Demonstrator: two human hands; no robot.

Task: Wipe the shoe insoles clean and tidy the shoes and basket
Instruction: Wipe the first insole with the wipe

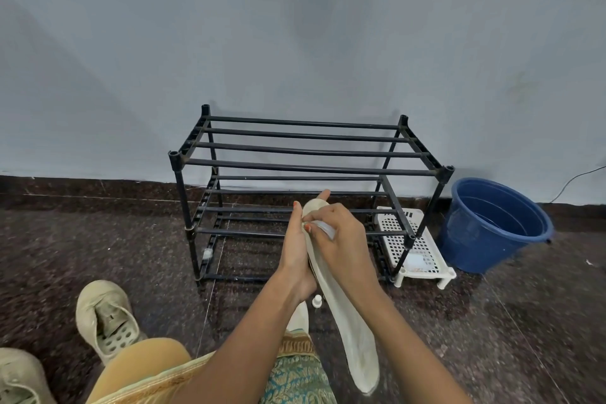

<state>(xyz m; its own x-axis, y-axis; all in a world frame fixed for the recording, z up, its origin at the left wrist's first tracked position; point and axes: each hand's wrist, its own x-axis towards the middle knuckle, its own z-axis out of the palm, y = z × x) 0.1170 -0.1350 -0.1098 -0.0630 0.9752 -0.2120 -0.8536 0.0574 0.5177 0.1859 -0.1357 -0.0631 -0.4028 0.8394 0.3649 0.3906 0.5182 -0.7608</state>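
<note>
A person on the floor holds an insole (357,338) up before a black rack (311,169).

At 8 o'clock, two pale shoes (106,318) lie beside the knee. Dead centre, the left hand (295,259) grips the insole from behind, thumb along its left edge and fingers up its back. The insole slants down toward 5 o'clock. The right hand (341,239) is curled around a small clear object (326,229), pressing it against the insole's top. A white cap (316,301) stands on the floor just below the hands. At 3 o'clock a white basket (390,223) sits partly under the rack, and a blue bucket (469,249) stands beside it.
</note>
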